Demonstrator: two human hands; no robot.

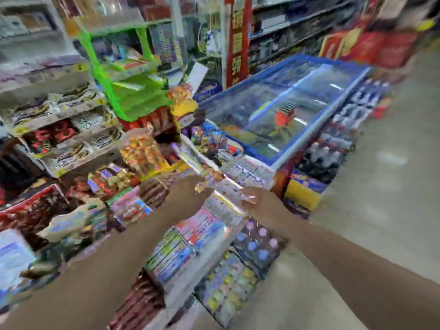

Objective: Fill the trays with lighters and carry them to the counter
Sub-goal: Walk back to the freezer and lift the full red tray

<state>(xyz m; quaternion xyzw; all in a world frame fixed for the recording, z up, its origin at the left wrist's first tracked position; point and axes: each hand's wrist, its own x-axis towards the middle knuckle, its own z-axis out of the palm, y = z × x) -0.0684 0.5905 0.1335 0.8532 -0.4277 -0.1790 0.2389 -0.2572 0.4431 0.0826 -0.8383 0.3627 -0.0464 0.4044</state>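
Both forearms extended toward 12 o'clock; left hand (190,189) and right hand (256,201) at blurred tray (228,189); grip state indeterminable.

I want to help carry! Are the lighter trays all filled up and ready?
Not ready yet, as far as this blurry picture shows. Both hands, left hand and right hand, reach to a pale tray on the crowded shelf. What it holds is unclear. Nothing looks lifted or carried yet.
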